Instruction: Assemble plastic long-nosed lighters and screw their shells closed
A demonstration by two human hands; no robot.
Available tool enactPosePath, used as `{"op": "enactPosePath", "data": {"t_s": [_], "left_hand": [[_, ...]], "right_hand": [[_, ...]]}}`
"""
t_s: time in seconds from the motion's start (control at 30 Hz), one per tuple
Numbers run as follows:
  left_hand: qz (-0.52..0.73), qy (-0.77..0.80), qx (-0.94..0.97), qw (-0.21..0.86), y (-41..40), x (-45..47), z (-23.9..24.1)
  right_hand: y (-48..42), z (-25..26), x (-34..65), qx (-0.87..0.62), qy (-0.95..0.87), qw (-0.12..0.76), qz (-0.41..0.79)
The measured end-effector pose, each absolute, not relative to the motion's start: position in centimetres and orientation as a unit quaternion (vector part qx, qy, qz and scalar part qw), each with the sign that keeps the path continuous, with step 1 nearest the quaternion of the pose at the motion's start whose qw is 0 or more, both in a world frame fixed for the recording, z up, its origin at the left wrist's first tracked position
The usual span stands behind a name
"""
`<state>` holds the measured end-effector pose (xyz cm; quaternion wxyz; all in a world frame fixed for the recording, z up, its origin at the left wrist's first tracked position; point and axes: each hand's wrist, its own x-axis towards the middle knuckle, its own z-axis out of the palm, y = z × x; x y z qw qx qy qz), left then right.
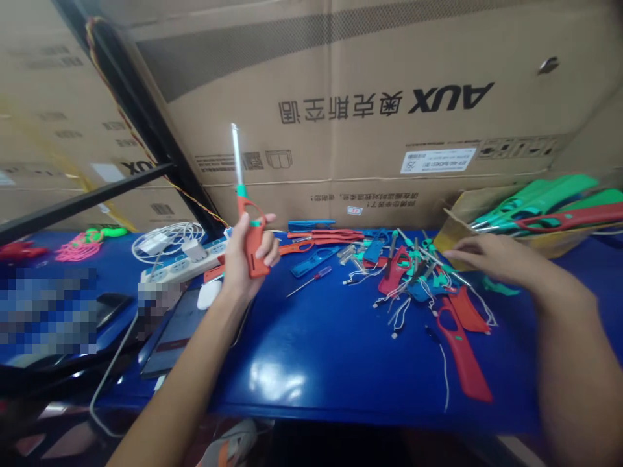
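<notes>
My left hand (237, 259) is closed around the orange handle of a long-nosed lighter (254, 243). Its silver tube points up, with a green collar at the base. My right hand (487, 254) hovers over the right end of a heap of lighter parts (413, 263), by the front of a cardboard box (460, 224). The fingers there are loosely bent, and I see nothing between them. Tubes, green pieces, white wires and coloured handle shells make up the heap. A red lighter handle (464, 363) lies in front of it.
Green and red lighters (549, 207) stick out of the box. A screwdriver (311, 280) lies mid-table. Near my left arm are a power strip (182, 264), a white cable (168, 237) and a dark tablet (175, 337). A black metal post (141, 110) and large cartons (341, 58) stand behind.
</notes>
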<state>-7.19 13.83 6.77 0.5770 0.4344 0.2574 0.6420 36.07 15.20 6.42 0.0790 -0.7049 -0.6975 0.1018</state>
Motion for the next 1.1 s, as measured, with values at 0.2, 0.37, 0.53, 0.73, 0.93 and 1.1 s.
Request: {"op": "enactPosePath", "data": {"t_s": [0.2,0.37,0.53,0.73,0.93,1.1], "left_hand": [[0.748,0.265,0.395,0.463,13.4,-12.0,9.3],[0.777,0.262,0.367,0.44,12.8,-13.5,9.6],[0.754,0.269,0.345,0.49,13.7,-12.1,8.6],[0.671,0.25,0.4,0.573,14.2,-7.5,5.5],[0.605,0.222,0.394,0.656,13.5,-4.5,3.2],[0.567,0.2,0.382,0.702,12.9,-3.2,1.9]], "right_hand": [[15.2,5.7,31.0,-0.639,-0.767,0.058,-0.024],[14.5,4.1,26.0,-0.526,-0.842,0.119,-0.022],[14.2,0.9,19.6,-0.354,-0.921,0.16,-0.003],[15.3,-1.7,16.5,-0.313,-0.934,0.172,-0.015],[14.6,-0.5,17.9,-0.327,-0.919,0.222,0.017],[13.7,1.4,19.0,-0.364,-0.809,0.435,0.154]]}}
